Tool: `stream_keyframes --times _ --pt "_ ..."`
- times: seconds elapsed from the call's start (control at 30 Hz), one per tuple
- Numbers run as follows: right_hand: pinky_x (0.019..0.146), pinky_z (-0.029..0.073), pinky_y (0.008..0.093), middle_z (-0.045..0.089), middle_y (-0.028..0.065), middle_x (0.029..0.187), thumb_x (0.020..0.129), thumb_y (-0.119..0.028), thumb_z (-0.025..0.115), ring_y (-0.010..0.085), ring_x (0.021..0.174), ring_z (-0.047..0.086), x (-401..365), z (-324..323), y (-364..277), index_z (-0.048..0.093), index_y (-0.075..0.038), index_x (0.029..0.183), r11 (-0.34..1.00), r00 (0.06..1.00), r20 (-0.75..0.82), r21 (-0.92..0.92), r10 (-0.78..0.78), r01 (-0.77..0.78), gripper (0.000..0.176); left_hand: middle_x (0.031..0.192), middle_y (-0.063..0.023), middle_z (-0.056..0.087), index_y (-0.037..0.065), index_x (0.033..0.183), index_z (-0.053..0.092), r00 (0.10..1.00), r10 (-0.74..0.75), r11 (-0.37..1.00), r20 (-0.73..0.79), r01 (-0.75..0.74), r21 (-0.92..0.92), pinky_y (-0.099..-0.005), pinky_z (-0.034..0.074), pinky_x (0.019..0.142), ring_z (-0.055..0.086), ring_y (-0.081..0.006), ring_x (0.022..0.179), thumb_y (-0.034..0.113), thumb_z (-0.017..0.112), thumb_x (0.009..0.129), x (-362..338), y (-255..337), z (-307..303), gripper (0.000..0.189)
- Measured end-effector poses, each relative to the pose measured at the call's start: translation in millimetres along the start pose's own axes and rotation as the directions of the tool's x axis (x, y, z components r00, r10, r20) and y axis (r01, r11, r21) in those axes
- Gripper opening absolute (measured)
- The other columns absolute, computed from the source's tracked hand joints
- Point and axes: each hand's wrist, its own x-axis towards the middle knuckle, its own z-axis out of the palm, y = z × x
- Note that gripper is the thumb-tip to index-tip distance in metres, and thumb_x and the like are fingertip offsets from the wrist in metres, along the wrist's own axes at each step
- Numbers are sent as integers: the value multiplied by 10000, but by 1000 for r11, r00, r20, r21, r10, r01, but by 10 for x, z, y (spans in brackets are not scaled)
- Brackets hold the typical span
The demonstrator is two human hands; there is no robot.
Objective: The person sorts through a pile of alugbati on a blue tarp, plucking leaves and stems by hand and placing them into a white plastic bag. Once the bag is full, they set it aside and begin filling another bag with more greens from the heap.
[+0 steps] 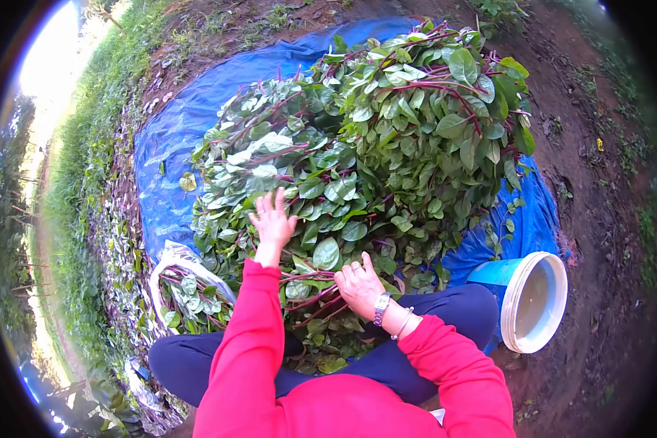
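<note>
A large heap of leafy greens with purple-red stems (416, 139) lies in front of me. My left hand (273, 220) rests at the near left part of the heap, its fingers spread over the leaves. Lower and to the right, my right hand (359, 286) is at the ends of several purple stems (314, 296) above my lap, its index finger raised. Its other fingers curl inward around the stem ends. A watch (381, 309) and a bracelet are on the right wrist.
The heap sits on a blue tarp (175, 131). At the right a white and blue bucket (522, 301) lies tilted. A plastic bag (186, 259) with leafy stems stands at the left. Bare soil (591, 219) and grass (87, 160) surround the tarp.
</note>
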Motion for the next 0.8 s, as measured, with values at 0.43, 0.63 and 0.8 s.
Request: stream_keyframes --times 0.43,0.63,0.8 --pt "937 322 528 534 77 757 782 -144 482 232 811 550 -3 -67 -51 519 -81 844 999 1000 -5 25 -29 29 96 951 -10 494 352 1121 577 887 394 895 -240 -312 318 -457 279 924 463 -194 993 65 545 724 -289 -735 -624 491" --pt "927 331 532 539 85 772 776 -137 489 239 818 549 -35 -15 -73 516 -74 852 999 999 -27 16 -39 39 102 870 -70 614 219 899 659 936 85 995 343 -96 13 -431 453 777 603 -246 849 117 541 716 -489 -900 -549 241" --pt "925 333 529 540 98 805 726 -143 544 248 851 543 -2 -59 -64 516 -62 885 997 998 28 54 -53 52 181 768 -68 561 139 819 589 969 242 964 -42 -245 -103 -422 471 629 578 -271 755 175 556 744 -200 -331 -301 89"
